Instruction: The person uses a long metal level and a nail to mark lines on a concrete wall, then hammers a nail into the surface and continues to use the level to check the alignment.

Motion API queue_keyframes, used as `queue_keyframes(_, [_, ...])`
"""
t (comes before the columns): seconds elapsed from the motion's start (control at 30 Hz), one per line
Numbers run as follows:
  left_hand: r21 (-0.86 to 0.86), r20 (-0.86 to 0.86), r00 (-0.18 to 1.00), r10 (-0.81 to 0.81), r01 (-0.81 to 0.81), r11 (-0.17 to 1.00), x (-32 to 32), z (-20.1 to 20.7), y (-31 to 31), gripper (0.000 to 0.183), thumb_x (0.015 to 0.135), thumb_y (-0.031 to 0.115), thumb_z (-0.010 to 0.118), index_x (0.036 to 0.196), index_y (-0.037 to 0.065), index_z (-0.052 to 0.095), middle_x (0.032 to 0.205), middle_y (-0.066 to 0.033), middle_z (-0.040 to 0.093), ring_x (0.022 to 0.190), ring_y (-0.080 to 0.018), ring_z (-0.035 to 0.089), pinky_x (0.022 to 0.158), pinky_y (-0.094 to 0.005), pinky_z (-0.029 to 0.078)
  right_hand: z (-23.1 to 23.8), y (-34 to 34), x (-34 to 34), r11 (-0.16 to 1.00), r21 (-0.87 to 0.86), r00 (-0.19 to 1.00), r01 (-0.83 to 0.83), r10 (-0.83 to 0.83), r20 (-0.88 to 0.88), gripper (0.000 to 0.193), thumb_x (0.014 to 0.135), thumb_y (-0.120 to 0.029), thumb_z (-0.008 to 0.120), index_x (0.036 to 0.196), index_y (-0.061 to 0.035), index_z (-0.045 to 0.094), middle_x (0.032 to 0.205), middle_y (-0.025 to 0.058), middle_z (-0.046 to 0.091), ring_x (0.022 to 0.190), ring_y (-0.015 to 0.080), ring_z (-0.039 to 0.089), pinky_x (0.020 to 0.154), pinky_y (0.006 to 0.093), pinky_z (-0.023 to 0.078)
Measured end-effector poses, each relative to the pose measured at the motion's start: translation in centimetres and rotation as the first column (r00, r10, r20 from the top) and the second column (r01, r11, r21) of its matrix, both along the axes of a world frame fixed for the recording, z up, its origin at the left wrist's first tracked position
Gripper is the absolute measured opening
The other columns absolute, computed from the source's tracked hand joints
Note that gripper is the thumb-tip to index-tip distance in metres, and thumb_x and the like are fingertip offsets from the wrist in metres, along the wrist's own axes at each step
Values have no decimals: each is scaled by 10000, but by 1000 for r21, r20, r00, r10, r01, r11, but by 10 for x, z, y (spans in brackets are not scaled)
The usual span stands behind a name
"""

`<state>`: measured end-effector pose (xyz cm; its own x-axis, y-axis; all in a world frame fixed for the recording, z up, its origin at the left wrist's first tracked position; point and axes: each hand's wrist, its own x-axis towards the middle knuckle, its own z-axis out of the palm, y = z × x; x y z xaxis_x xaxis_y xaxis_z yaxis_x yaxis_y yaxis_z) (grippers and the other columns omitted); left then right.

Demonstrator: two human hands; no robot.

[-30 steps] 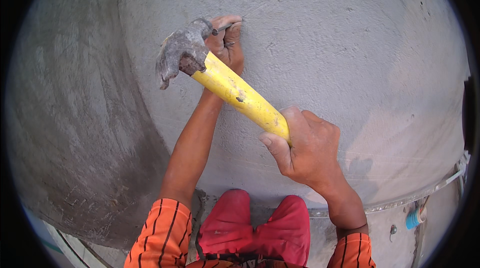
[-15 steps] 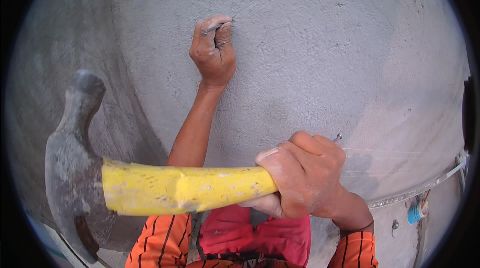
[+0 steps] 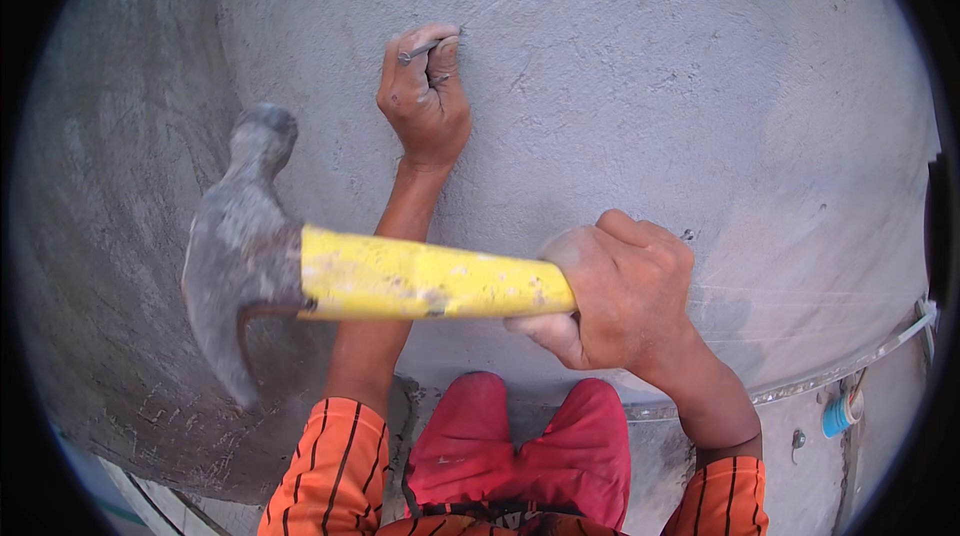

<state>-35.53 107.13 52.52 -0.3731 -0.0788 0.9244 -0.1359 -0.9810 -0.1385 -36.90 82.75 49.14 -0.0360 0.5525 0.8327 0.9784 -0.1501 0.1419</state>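
Compared with half a second ago, the hammer (image 3: 300, 271) is sitting slightly higher, drawn back left of the body. The right hand (image 3: 615, 291) is gripping its yellow handle with closed fingers. The left hand (image 3: 425, 96) is still pinching one nail (image 3: 420, 53) against the grey plastered wall (image 3: 650, 86)

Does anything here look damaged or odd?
The hammer head in the right hand is crusted with grey cement. The nail pinched by the left hand sits tilted against the wall. Nothing looks broken.
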Motion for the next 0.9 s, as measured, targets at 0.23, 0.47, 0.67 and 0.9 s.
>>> queue_keyframes(0.23, [-25, 7, 1000, 8, -7, 1000, -10, 4, 4, 87, 931, 93, 561, 943, 36, 624, 869, -52, 625, 765, -151, 572, 660, -268, 451, 10, -3, -29, 982, 48, 980, -180, 175, 95, 427, 773, -513, 638, 685, -113, 516, 504, 15, 426, 444, 183, 430, 389, 322, 316])
queue_keyframes(0.47, [-77, -55, 999, 1, -5, 997, -7, 5, -6, 94, 937, 98, 549, 950, 36, 618, 886, -62, 627, 769, -167, 582, 674, -284, 458, 6, 10, 23, 998, 60, 993, -20, 13, 114, 410, 776, -494, 657, 701, -106, 548, 534, 17, 478, 433, 163, 444, 395, 304, 319])
queue_keyframes(0.67, [-22, -5, 1000, 13, -13, 1000, -2, 4, 7, 125, 951, 132, 538, 943, 41, 624, 862, -50, 624, 755, -140, 575, 660, -281, 456, 11, -5, -9, 967, 69, 963, -246, 236, 134, 465, 768, -534, 655, 666, -95, 540, 563, 25, 508, 431, 168, 448, 393, 304, 341])
queue_keyframes(0.9, [-55, -11, 1000, -3, 3, 998, -6, 5, 0, 110, 942, 116, 547, 926, 40, 626, 865, -62, 625, 764, -155, 577, 678, -270, 459, 9, 12, 14, 998, 58, 1000, 1, -1, -13, 447, 771, -523, 651, 661, -106, 535, 497, 60, 481, 421, 200, 469, 396, 325, 356])
